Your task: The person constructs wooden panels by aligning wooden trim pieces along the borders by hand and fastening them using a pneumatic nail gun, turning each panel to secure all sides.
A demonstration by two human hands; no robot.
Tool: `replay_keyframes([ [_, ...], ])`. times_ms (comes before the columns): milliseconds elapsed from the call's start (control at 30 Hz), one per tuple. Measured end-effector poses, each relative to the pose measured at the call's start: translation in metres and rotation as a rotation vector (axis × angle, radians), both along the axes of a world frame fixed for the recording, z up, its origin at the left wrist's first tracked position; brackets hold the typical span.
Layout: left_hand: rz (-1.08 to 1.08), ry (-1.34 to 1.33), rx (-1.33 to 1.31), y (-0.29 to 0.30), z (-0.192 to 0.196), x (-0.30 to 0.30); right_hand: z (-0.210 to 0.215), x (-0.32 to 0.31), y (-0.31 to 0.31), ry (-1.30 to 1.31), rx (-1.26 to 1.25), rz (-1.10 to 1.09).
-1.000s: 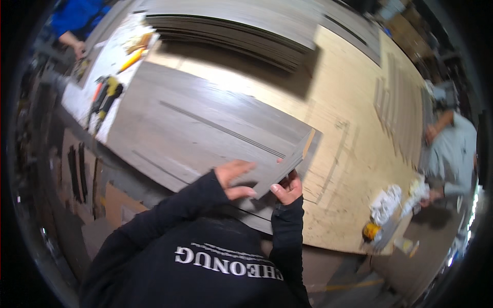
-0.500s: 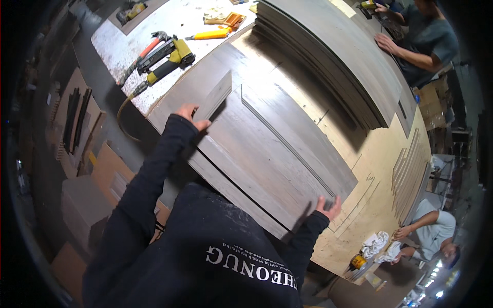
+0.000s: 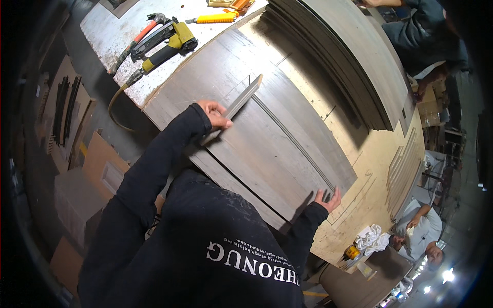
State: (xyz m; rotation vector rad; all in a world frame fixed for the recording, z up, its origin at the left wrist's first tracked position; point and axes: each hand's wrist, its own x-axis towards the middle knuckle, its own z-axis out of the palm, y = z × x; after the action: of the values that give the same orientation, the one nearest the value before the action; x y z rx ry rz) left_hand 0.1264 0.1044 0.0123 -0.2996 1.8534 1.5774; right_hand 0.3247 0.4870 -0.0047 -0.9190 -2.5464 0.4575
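Note:
My left hand [image 3: 215, 114] grips a short grey wood trim piece [image 3: 245, 96] between thumb and fingers. The piece is tilted up on edge, crosswise over a large grey wood-grain panel [image 3: 246, 143]. A long thin strip [image 3: 292, 138] runs lengthwise along the panel, its far-left end close to the trim piece. At the strip's right end rests my right hand [image 3: 328, 199], thumb and forefinger apart, touching the panel near its right edge. Its other fingers are partly hidden. Along the near side of the panel runs a dark gap.
A yellow-black nail gun [image 3: 174, 43] with a hose, a hammer [image 3: 149, 31] and a yellow utility knife [image 3: 215, 18] lie upper left. Stacked grey panels [image 3: 359, 56] stand beyond. Thin strips [image 3: 400, 159], white cloths [image 3: 372, 238] and two co-workers are to the right.
My left hand has moved right and away from me, raising the trim piece onto its edge toward the long strip's end. My right hand stays at the panel's right end. The view has shifted slightly.

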Motion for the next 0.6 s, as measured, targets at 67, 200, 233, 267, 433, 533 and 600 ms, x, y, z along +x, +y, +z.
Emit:
replay_keyframes([
  [67, 0.191, 0.064, -0.129, -0.026, -0.029, -0.021, 0.006, -0.012, -0.007, -0.003, -0.013, 0.044],
  [200, 0.47, 0.376, -0.172, -0.065, -0.028, -0.031, -0.01, 0.024, 0.036, -0.011, 0.035, -0.019],
  [233, 0.47, 0.373, -0.169, -0.06, -0.025, -0.027, -0.016, 0.038, 0.05, -0.04, 0.081, -0.065],
  [267, 0.326, 0.483, -0.355, -0.055, -0.019, -0.019, -0.02, 0.046, 0.054, -0.043, 0.076, -0.057],
  [433, -0.074, 0.724, -0.77, -0.014, -0.021, 0.007, -0.04, 0.067, 0.065, 0.205, -0.486, -0.475],
  [533, -0.095, 0.642, -0.809, -0.006, -0.016, 0.015, -0.043, 0.07, 0.067, 0.172, -0.456, -0.407],
  [600, -0.107, 0.658, -0.812, -0.008, -0.02, 0.019, -0.041, 0.067, 0.063, 0.215, -0.515, -0.423],
])
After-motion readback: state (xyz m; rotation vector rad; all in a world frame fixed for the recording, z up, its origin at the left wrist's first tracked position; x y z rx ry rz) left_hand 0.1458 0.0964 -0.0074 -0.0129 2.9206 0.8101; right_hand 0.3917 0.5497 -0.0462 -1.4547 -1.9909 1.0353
